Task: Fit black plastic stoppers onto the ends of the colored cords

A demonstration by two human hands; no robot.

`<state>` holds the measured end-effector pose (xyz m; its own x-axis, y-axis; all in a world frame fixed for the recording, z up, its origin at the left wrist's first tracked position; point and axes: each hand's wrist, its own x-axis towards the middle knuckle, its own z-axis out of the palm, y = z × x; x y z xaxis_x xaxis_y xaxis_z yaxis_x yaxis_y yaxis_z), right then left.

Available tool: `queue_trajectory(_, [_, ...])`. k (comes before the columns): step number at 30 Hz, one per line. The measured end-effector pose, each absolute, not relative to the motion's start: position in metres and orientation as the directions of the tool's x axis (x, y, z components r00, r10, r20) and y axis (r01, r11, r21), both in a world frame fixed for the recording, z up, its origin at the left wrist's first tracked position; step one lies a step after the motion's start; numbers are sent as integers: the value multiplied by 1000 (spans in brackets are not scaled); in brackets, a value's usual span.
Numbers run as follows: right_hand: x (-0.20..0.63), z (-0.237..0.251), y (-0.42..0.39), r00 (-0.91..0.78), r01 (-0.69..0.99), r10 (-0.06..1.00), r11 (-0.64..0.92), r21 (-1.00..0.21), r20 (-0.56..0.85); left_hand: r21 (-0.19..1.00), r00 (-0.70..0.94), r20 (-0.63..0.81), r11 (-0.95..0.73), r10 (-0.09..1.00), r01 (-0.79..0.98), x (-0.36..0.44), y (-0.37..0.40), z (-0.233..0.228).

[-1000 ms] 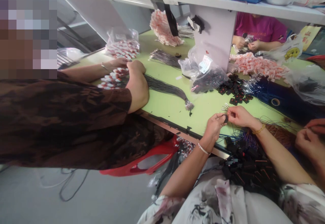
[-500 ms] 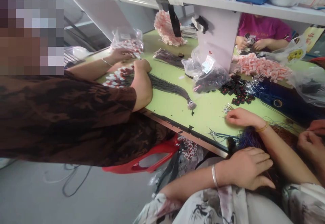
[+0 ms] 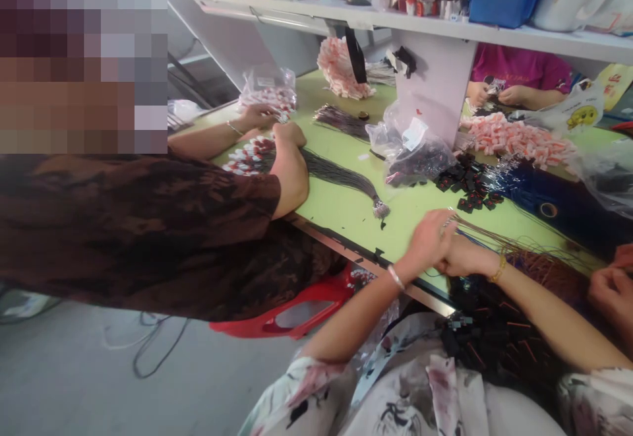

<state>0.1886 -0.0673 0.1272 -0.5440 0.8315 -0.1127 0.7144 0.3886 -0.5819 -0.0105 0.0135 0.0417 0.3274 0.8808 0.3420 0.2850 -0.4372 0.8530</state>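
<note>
My left hand (image 3: 429, 239) and my right hand (image 3: 463, 258) meet at the near edge of the green table (image 3: 346, 208). Both close on the ends of a thin bunch of brown wires (image 3: 499, 238) that runs off to the right. The left fingers pinch the wire tips, while the right hand sits just behind and partly under the left. A heap of black connectors with wires (image 3: 494, 350) lies in my lap below my right forearm. Small black housings (image 3: 467, 182) are scattered on the table just beyond my hands.
A co-worker in a dark patterned top leans over the table at left, a hand (image 3: 289, 136) on a grey wire bundle (image 3: 346, 179). A plastic bag (image 3: 418, 155), blue wires (image 3: 539, 192) and pink parts (image 3: 514, 139) lie beyond. Another person's hand (image 3: 610, 287) works at right. A red stool (image 3: 297, 311) stands below.
My left hand has come up from the heap in my lap to the table edge and joined my right hand on the brown wires. The view has shifted slightly.
</note>
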Motion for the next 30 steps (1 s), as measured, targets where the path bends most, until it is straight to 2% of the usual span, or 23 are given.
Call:
queue_trajectory(2, [158, 102, -40, -590, 707, 796, 429, -562, -136, 831, 264, 216, -319, 940, 456, -17, 56, 24])
queue_trajectory(4, [128, 75, -13, -614, 710, 772, 450, -542, -164, 757, 257, 111, -249, 960, 604, -22, 91, 8])
queue_trajectory(9, [114, 44, 11, -690, 703, 689, 566, -430, -221, 578, 216, 156, -267, 964, 771, -26, 141, -10])
queue_trajectory(15, [123, 46, 5, -697, 689, 686, 558, -463, -210, 504, 188, 157, -242, 970, 829, -20, 166, -9])
queue_trajectory(19, [123, 45, 7, -698, 682, 679, 536, -498, -225, 528, 329, 152, -358, 932, 770, -21, 152, -9])
queue_trajectory(25, [129, 46, 9, -744, 612, 638, 535, -582, -196, 702, 520, 71, -413, 851, 580, -48, 112, 1])
queue_trajectory(28, [132, 46, 9, -752, 585, 638, 532, -613, -164, 775, 521, 130, -414, 844, 477, -64, 98, 6])
queue_trajectory(30, [132, 46, 9, -741, 578, 654, 506, -640, -151, 770, 456, 174, -409, 873, 489, -68, 93, 7])
